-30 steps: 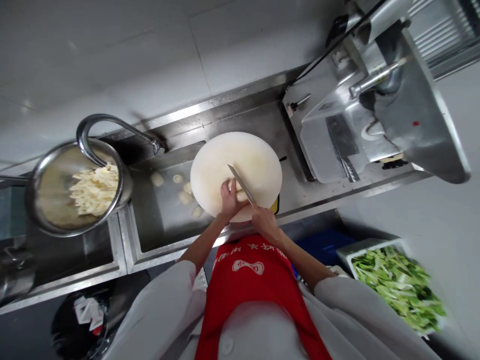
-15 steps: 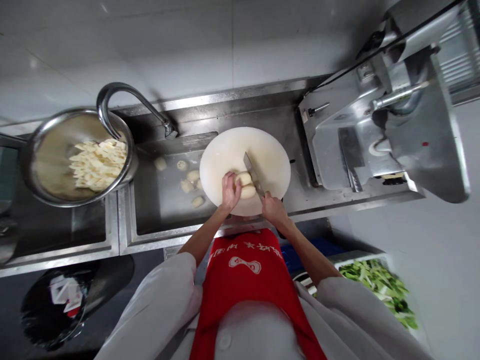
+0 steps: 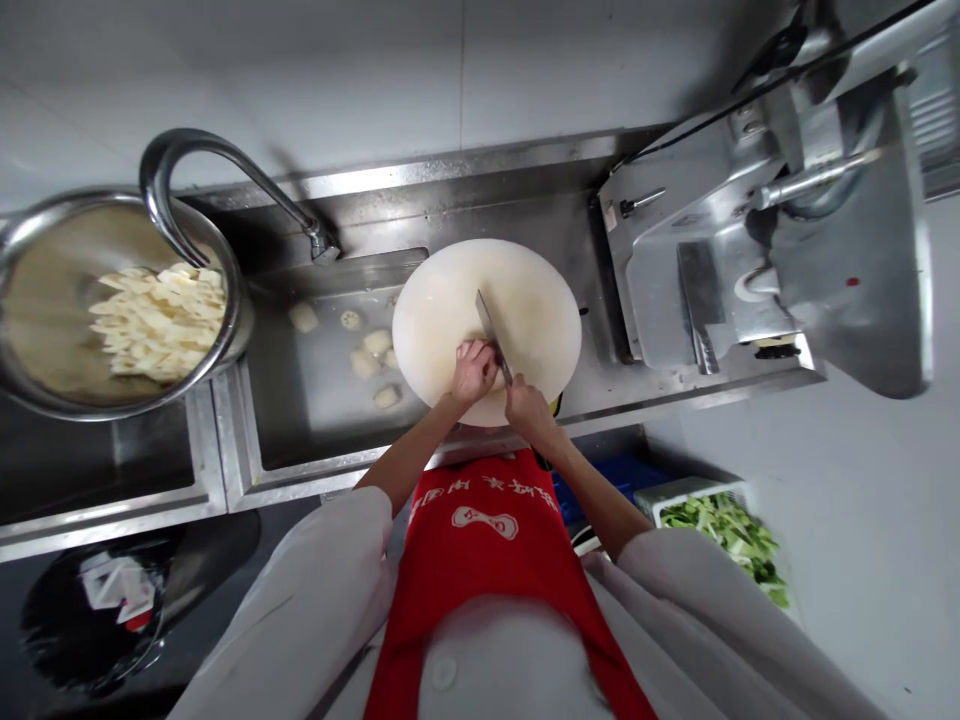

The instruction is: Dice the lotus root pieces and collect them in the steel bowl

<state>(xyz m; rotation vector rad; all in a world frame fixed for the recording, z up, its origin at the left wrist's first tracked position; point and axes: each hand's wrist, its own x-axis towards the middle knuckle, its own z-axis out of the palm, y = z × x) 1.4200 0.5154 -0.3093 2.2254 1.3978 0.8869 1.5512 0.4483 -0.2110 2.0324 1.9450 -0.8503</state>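
My right hand (image 3: pixel 529 408) grips the handle of a kitchen knife (image 3: pixel 491 325). The blade points away from me over a round white cutting board (image 3: pixel 435 300). Against the blade's left side, my left hand (image 3: pixel 474 370) is closed with its fingers curled under. It presses on peeled lotus root that is almost wholly hidden by the hand. Left of the board, several short lotus root pieces (image 3: pixel 366 362) lie in the sink (image 3: pixel 300 400); one shows its holes.
A large steel bowl (image 3: pixel 240 320) of cut pale strips stands at the left under a curved faucet (image 3: pixel 217 145). On the right is a slicing machine (image 3: pixel 847 260) with a cleaver (image 3: pixel 701 290) lying on it. Below right, a crate holds leafy greens (image 3: pixel 727 535).
My left hand has moved right, up against the blade, and now covers the lotus root that showed earlier. The knife has shifted slightly left. The whole view has tilted a little.
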